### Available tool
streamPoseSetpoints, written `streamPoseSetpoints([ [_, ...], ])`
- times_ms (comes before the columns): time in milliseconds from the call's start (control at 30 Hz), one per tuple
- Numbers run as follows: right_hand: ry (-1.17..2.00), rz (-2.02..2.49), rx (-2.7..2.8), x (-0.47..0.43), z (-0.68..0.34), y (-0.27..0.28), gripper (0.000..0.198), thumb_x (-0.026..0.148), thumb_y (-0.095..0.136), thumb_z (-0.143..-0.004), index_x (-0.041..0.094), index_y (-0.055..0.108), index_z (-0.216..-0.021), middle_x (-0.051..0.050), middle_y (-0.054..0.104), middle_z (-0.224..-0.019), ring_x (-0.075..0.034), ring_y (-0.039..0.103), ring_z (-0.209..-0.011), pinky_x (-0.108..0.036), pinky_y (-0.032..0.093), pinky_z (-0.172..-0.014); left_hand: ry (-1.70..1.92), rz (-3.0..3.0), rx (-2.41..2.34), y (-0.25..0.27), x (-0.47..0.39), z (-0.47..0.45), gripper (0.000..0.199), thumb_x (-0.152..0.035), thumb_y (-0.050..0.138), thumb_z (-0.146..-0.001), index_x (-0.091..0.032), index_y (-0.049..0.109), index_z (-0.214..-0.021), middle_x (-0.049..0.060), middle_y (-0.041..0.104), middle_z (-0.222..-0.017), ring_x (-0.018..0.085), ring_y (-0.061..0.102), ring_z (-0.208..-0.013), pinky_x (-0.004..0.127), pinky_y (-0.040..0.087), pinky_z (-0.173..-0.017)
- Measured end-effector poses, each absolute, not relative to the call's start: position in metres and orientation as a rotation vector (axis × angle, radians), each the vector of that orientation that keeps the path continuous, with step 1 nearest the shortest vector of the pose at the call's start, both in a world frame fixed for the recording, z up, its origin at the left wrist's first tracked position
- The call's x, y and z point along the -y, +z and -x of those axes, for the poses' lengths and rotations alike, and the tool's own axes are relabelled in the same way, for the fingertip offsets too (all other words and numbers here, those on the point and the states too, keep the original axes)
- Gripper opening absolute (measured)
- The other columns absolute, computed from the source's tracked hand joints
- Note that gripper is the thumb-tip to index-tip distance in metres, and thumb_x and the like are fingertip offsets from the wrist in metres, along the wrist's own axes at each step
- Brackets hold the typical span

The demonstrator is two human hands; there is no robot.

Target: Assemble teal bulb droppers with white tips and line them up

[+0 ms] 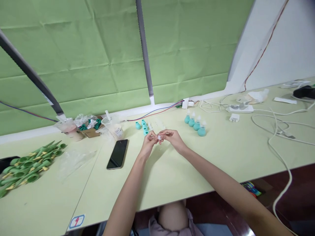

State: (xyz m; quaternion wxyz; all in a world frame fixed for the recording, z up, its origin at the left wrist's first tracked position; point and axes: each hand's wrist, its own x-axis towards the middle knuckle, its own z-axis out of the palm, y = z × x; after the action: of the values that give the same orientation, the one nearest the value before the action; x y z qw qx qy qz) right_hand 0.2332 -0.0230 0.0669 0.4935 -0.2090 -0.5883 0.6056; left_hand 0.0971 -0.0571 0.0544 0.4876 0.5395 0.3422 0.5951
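Above the table, my left hand (148, 145) and my right hand (174, 139) meet, fingertips pinched around one small white plastic piece (159, 137). Its exact shape is too small and too covered by fingers to make out. Just beyond my left hand stand several small teal bulb-shaped pieces (138, 125) with open necks. Beside them, behind the fingers, lie several small clear or whitish parts (160, 124). Farther right, a slanting row of teal bulbs (201, 131) stands upright, each with a translucent pointed tip on top.
A black phone (117, 154) lies left of my hands. Behind it are plastic cups (114, 129) and a small cardboard box (92, 130). Green trumpet-shaped parts (31, 164) are heaped at far left, near a clear bag (76, 160). White cables and a power strip (240, 108) spread rightward.
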Motion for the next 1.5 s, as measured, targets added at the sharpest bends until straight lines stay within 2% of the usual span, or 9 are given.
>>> streamPoseSetpoints([
  [67, 1.538, 0.474, 1.395, 0.022, -0.234, 0.065, 0.021, 0.034, 0.075, -0.058, 0.017, 0.067, -0.066, -0.002, 0.066, -0.073, -0.013, 0.059, -0.057, -0.029, 0.048, -0.061, 1.451, -1.314, -0.864, 0.054, 0.057, -0.098, 0.037, -0.046, 0.065, -0.068, -0.019, 0.04, -0.065, -0.002, 0.056, -0.056, 0.011, 0.051, -0.055, 0.025, 0.037, -0.06],
  [200, 1.607, 0.413, 1.372, 0.02, -0.236, 0.059, 0.023, 0.035, 0.073, -0.061, 0.015, 0.068, -0.071, -0.001, 0.064, -0.06, -0.013, 0.059, -0.054, -0.031, 0.047, -0.064, 1.467, -1.306, -0.896, 0.053, 0.057, -0.101, 0.037, -0.044, 0.064, -0.069, -0.019, 0.039, -0.065, -0.002, 0.058, -0.055, 0.01, 0.052, -0.054, 0.024, 0.036, -0.059],
  [433, 1.636, 0.411, 1.347, 0.016, -0.237, 0.056, 0.02, 0.034, 0.073, -0.062, 0.015, 0.067, -0.068, 0.0, 0.063, -0.057, -0.013, 0.058, -0.053, -0.031, 0.046, -0.066, 1.498, -1.292, -0.908, 0.051, 0.057, -0.105, 0.036, -0.042, 0.065, -0.068, -0.019, 0.039, -0.064, -0.002, 0.058, -0.053, 0.012, 0.054, -0.055, 0.024, 0.037, -0.06],
  [667, 1.525, 0.492, 1.354, 0.018, -0.233, 0.063, 0.02, 0.032, 0.075, -0.058, 0.016, 0.07, -0.07, -0.001, 0.065, -0.062, -0.013, 0.058, -0.06, -0.029, 0.047, -0.065, 1.563, -1.161, -0.819, 0.049, 0.055, -0.106, 0.033, -0.039, 0.065, -0.069, -0.018, 0.041, -0.063, -0.003, 0.055, -0.05, 0.012, 0.055, -0.06, 0.025, 0.039, -0.065],
  [933, 1.686, 0.409, 1.444, 0.008, -0.241, 0.056, 0.019, 0.032, 0.074, -0.061, 0.016, 0.067, -0.07, -0.002, 0.066, -0.067, -0.012, 0.059, -0.057, -0.03, 0.047, -0.067, 1.518, -1.308, -0.915, 0.052, 0.058, -0.107, 0.031, -0.039, 0.064, -0.071, -0.018, 0.043, -0.063, -0.002, 0.056, -0.051, 0.011, 0.053, -0.054, 0.025, 0.039, -0.062],
  [1067, 1.698, 0.411, 1.398, 0.009, -0.24, 0.052, 0.019, 0.031, 0.075, -0.06, 0.015, 0.065, -0.066, -0.004, 0.068, -0.077, -0.011, 0.06, -0.057, -0.03, 0.048, -0.066, 1.54, -1.356, -0.933, 0.053, 0.059, -0.108, 0.03, -0.039, 0.061, -0.074, -0.018, 0.042, -0.063, -0.003, 0.056, -0.051, 0.011, 0.052, -0.053, 0.025, 0.039, -0.06],
  [1267, 1.669, 0.423, 1.354, 0.013, -0.238, 0.055, 0.02, 0.033, 0.073, -0.063, 0.016, 0.068, -0.073, -0.001, 0.065, -0.063, -0.012, 0.06, -0.053, -0.031, 0.049, -0.065, 1.569, -1.357, -0.903, 0.054, 0.058, -0.11, 0.029, -0.036, 0.06, -0.075, -0.018, 0.041, -0.063, -0.004, 0.055, -0.052, 0.01, 0.051, -0.052, 0.024, 0.039, -0.06],
  [1500, 1.655, 0.5, 1.277, 0.014, -0.235, 0.053, 0.025, 0.035, 0.075, -0.058, 0.015, 0.068, -0.071, 0.0, 0.063, -0.06, -0.011, 0.058, -0.052, -0.032, 0.05, -0.066, 1.611, -1.322, -0.893, 0.051, 0.056, -0.112, 0.029, -0.035, 0.061, -0.075, -0.018, 0.04, -0.063, -0.004, 0.054, -0.051, 0.009, 0.049, -0.051, 0.023, 0.038, -0.059],
])
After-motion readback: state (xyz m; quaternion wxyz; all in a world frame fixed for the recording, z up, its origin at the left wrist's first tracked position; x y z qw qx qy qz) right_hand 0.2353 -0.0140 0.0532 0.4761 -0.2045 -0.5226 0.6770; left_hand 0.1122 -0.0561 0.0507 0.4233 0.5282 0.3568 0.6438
